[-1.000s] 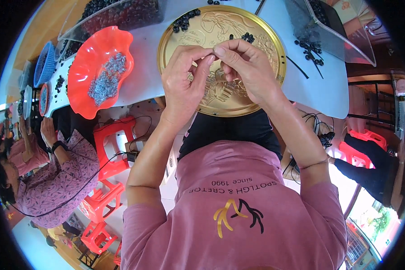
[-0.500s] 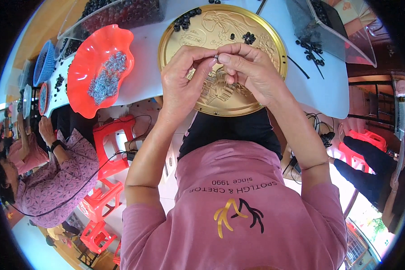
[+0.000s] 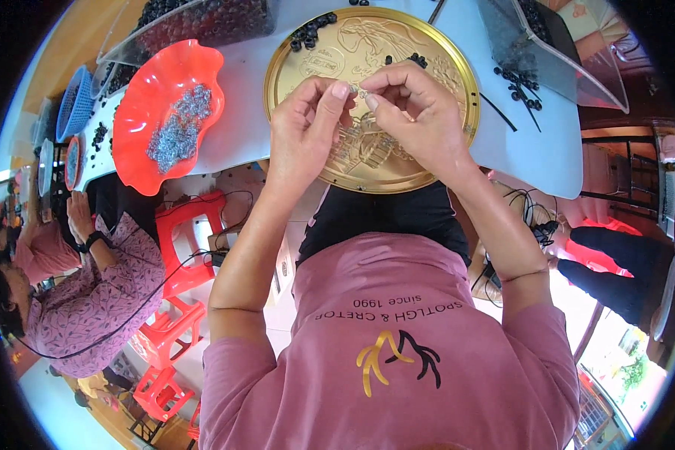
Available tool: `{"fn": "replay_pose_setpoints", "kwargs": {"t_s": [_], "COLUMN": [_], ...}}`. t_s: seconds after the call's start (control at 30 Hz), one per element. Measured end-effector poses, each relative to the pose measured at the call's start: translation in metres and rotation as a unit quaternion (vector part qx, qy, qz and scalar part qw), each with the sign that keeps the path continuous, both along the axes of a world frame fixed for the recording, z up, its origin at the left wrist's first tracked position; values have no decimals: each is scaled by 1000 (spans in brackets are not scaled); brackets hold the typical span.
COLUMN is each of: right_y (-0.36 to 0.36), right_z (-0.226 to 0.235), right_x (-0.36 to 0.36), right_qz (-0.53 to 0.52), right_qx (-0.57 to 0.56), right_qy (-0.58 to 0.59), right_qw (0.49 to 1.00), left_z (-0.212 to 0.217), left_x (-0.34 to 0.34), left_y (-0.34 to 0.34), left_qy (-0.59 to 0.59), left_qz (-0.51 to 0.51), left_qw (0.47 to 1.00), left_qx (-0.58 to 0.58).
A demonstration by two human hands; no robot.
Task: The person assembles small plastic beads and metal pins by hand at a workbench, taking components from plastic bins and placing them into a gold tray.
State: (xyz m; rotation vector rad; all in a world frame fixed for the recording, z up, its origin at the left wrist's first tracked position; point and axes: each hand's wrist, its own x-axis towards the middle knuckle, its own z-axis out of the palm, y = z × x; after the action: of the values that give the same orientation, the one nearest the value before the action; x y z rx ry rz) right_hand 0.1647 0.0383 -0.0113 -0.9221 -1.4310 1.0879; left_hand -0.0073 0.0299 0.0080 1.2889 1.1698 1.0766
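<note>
Over the round gold embossed tray point(image 3: 292, 71), my two hands face each other with fingertips nearly meeting. My left hand point(image 3: 311, 124) is closed, thumb against the bent fingers; what it pinches is too small to make out. My right hand point(image 3: 420, 109) is also closed in a pinch, with a tiny pale, shiny piece point(image 3: 363, 94) at its thumb and fingertip. Small black round parts point(image 3: 307, 36) lie at the tray's far left rim, and another small cluster of black parts point(image 3: 416, 60) sits beyond my right fingers.
A red wavy-edged bowl point(image 3: 139, 97) on the left holds a heap of small clear, silvery pieces point(image 3: 180, 131). Clear bins with black parts stand at the far left point(image 3: 225, 26) and far right point(image 3: 536, 67). Black parts with thin rods point(image 3: 519, 86) lie right of the tray. A co-worker point(image 3: 101, 292) sits at left near red stools point(image 3: 187, 240).
My fingertips have drawn slightly apart, and my left thumb has lifted and straightened. My right hand has turned, opening a gap between its thumb and curled fingers.
</note>
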Motion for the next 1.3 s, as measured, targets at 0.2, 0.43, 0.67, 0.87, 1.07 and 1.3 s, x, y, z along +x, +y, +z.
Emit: {"fn": "replay_pose_setpoints", "kwargs": {"t_s": [0.2,0.43,0.67,0.87,1.07,1.3], "right_y": [-1,2,-2,-4,0,-1], "right_z": [10,7,7,8,2,7], "right_x": [8,18,20,27,36,41], "right_qz": [39,67,89,96,116,105], "right_qx": [-137,-200,-213,-272,-293,-275], "right_qy": [45,101,78,177,222,208], "right_qw": [989,972,970,941,923,933], "left_z": [-6,-6,-7,-7,-6,-6], "left_x": [-8,-16,-7,-3,3,13], "left_y": [6,11,8,8,9,6], "left_qy": [66,53,-94,-96,-94,-36], "left_qz": [4,-17,-42,-36,-44,-102], "left_qw": [998,998,993,992,993,994], "left_qx": [10,-19,-55,-66,-55,-4]}}
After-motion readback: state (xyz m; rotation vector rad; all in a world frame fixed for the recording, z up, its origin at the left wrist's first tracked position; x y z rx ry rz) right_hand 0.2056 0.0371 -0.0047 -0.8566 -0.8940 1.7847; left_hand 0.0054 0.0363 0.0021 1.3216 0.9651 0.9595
